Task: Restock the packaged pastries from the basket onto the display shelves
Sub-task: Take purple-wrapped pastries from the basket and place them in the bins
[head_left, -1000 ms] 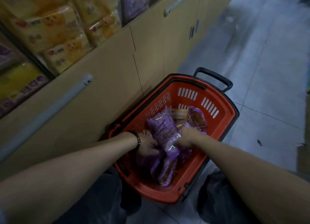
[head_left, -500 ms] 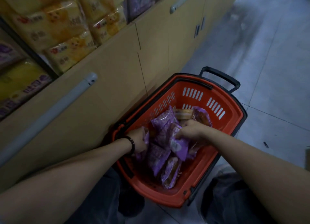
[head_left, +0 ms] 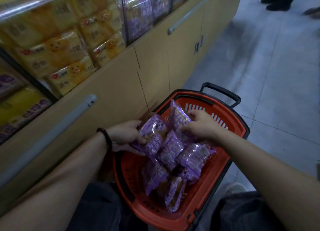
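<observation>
Your left hand (head_left: 126, 135) grips purple pastry packets (head_left: 155, 139); right hand (head_left: 202, 127) pinches the topmost. Bunch held over red basket (head_left: 204, 192), likely for one carry. More lie inside. Matching purple shelf stock (head_left: 142, 14) is up left.

Left grip (head_left: 126, 135): fingertips were buried under the purple packs (head_left: 170, 149), so I couldn't count how many it held. Right grip (head_left: 200, 125): palm side was hidden against the upright pack (head_left: 178, 114). Pack print was too blurred to read. Basket (head_left: 230, 161) floor was covered. Yellow packs (head_left: 65, 52) were smeared and cut by the left edge. Shoes (head_left: 277, 4) were cropped at the top.
</observation>
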The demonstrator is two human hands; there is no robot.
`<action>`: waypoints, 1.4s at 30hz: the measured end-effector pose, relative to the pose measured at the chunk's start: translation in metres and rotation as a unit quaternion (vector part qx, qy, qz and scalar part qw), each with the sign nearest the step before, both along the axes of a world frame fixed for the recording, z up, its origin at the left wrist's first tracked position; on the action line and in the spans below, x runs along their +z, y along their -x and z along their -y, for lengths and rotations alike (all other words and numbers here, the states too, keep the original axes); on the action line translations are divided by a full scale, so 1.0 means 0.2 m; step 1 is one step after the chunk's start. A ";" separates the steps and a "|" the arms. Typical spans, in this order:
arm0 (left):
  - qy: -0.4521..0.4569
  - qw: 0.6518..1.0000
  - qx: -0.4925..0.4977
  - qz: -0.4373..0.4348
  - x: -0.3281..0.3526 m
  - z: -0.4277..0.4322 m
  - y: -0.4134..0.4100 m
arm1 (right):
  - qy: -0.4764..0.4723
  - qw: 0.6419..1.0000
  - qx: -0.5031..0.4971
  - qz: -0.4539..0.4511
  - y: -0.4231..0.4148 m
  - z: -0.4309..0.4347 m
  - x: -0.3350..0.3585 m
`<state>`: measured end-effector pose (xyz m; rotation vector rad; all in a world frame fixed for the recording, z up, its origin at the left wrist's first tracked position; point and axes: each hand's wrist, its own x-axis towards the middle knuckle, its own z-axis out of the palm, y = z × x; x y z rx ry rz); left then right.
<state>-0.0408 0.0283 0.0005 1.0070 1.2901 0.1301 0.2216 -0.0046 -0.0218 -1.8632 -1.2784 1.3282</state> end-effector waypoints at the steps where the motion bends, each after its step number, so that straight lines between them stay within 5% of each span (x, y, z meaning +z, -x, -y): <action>1: -0.008 1.000 0.013 0.002 0.01 -0.01 -0.02 | -0.027 0.999 -0.017 -0.013 0.01 0.00 0.01; 7: -0.022 0.996 0.078 0.027 0.06 -0.01 -0.09 | -0.072 0.989 -0.035 -0.122 0.11 0.01 0.02; 13: -0.066 0.990 0.090 0.082 0.04 0.01 -0.09 | -0.131 0.986 -0.089 -0.059 0.15 0.03 -0.06; 18: -0.102 0.973 0.072 0.194 -0.01 0.03 -0.12 | -0.143 0.981 -0.091 -0.099 0.15 0.02 -0.01; 23: -0.146 0.957 0.156 0.195 0.00 0.03 -0.17 | -0.211 0.969 -0.060 -0.118 0.12 0.01 0.03; 28: -0.171 0.940 0.186 0.229 0.02 0.03 -0.20 | -0.112 0.960 -0.075 -0.245 0.08 -0.03 0.07; 38: -0.234 0.893 0.149 0.355 0.37 0.16 -0.27 | -0.140 0.917 -0.043 -0.370 0.11 0.08 0.39; 42: -0.243 0.919 0.114 0.290 0.64 0.27 -0.11 | -0.190 0.915 -0.011 -0.356 0.09 0.18 0.59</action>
